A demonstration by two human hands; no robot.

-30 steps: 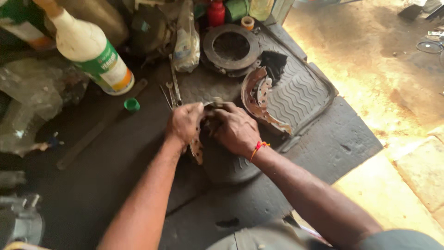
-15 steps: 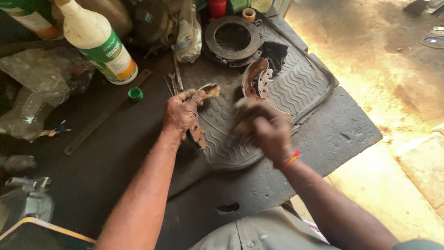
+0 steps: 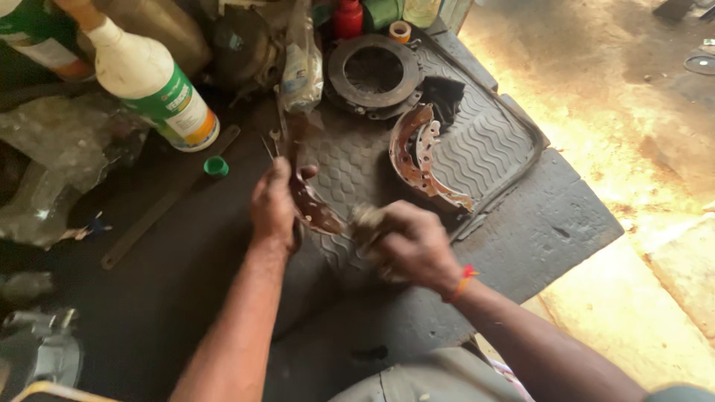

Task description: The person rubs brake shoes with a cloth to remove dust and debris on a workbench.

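Note:
My left hand [image 3: 272, 201] grips a rusty curved brake shoe [image 3: 311, 208] and holds it tilted above the ribbed rubber mat [image 3: 484, 141]. My right hand [image 3: 411, 242] is closed on a small pale wad [image 3: 366, 222], perhaps cloth or sandpaper; motion blur hides what it is. The wad sits at the lower end of the shoe. A second rusty brake shoe [image 3: 417, 156] lies on the mat just beyond my right hand.
A round clutch plate [image 3: 374, 73] lies at the back of the mat. A white bottle with a green label [image 3: 153, 85] and its green cap [image 3: 216, 166] are at the left, with a flat metal bar [image 3: 167, 201], spanners [image 3: 277, 138] and plastic bags. Sunlit ground lies to the right.
My left hand has turned the brake shoe so its curved face shows. My right hand has moved down and left, back against the shoe's lower end.

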